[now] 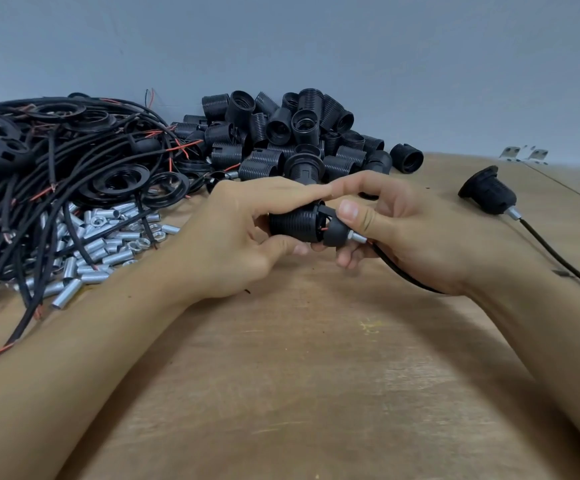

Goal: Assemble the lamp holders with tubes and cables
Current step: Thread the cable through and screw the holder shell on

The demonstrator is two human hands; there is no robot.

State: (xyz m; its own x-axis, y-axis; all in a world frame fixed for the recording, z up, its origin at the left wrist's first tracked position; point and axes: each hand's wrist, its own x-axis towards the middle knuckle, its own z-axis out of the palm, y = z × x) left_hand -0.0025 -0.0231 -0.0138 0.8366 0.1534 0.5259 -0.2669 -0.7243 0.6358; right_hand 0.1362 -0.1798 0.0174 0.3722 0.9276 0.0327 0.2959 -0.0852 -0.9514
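Observation:
Above the middle of the wooden table [299, 375], my left hand [240, 237] grips a black threaded lamp holder body [292, 225] lying on its side. Against its right end sits a black rounded cap [335, 232], which my right hand [409, 230] pinches with the thumb on top. A short silver tube [357, 238] sticks out of the cap, and a black cable [406, 275] runs from it under my right palm. A thin red wire shows in the gap between cap and body.
A heap of black holder bodies [299, 133] lies at the back. To the left are tangled black cables [39, 174] with rings, plus loose silver tubes and nuts [101, 240]. An assembled holder [489, 192] with its cable [565, 268] lies at the right.

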